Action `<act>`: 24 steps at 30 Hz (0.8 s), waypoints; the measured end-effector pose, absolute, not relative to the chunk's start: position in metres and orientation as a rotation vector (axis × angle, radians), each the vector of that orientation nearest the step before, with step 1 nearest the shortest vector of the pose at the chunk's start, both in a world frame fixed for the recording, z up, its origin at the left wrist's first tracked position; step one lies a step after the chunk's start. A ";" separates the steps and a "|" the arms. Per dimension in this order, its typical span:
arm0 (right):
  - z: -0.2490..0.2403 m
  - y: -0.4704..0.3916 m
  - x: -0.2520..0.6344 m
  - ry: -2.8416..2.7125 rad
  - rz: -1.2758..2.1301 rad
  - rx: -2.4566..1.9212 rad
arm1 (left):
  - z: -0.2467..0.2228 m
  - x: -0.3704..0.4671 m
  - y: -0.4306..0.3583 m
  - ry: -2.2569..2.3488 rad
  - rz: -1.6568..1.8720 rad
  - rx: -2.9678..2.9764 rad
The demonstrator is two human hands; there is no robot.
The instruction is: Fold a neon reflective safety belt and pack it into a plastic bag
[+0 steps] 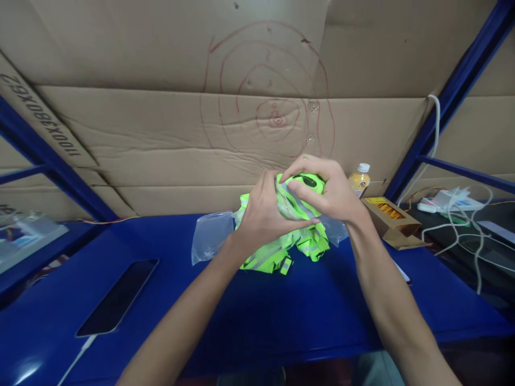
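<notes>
A neon-green safety vest (292,244) with grey reflective strips is bunched up above the blue table (281,316), its lower folds resting on the surface. My left hand (263,214) grips the bundle from the left side. My right hand (325,190) closes over its top from the right, fingers curled across the folded cloth. A clear plastic bag (211,236) lies on the table just left of the vest, untouched.
A phone (118,297) with a white cable lies at the front left. A small juice bottle (359,179) and an open cardboard box (388,220) stand at the back right. White cables and a power strip (450,201) fill the right shelf. Cardboard (161,134) lines the back wall.
</notes>
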State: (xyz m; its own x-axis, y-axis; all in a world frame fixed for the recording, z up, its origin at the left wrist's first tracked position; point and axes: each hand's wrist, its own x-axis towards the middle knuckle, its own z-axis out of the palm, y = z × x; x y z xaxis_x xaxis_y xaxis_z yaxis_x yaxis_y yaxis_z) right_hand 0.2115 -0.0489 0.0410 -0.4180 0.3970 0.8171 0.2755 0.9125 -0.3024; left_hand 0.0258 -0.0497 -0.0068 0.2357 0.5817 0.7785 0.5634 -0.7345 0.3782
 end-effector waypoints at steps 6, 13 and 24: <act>0.041 -0.050 0.216 -2.020 0.167 -0.586 | -0.002 0.020 -0.045 1.119 1.526 2.480; 0.038 -0.043 0.215 -1.932 0.212 -0.560 | -0.002 0.015 -0.039 1.172 1.598 2.453; 0.037 -0.041 0.220 -2.151 0.246 -0.609 | -0.017 0.018 -0.031 0.976 1.653 2.647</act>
